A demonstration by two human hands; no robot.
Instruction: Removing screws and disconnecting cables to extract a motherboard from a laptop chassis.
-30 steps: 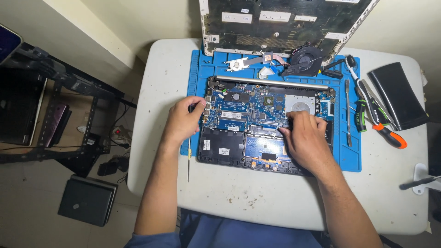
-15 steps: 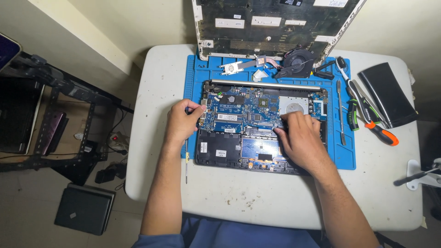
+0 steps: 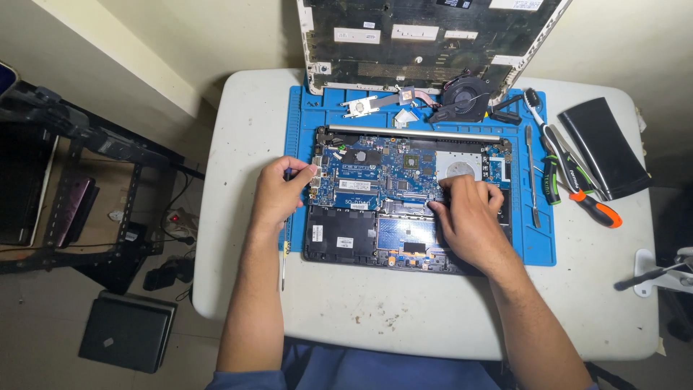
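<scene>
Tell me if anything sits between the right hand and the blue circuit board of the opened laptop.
Nothing visible does. The right hand already rests with its fingertips on the blue circuit board of the opened laptop; what lies under the palm is hidden.

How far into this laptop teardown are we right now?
Done: the bottom cover is off and propped at the back, and the fan and heatsink lie loose on the blue mat. In hand: left hand steadies the chassis edge; right hand works on the blue motherboard. Left: motherboard remains seated.
</scene>
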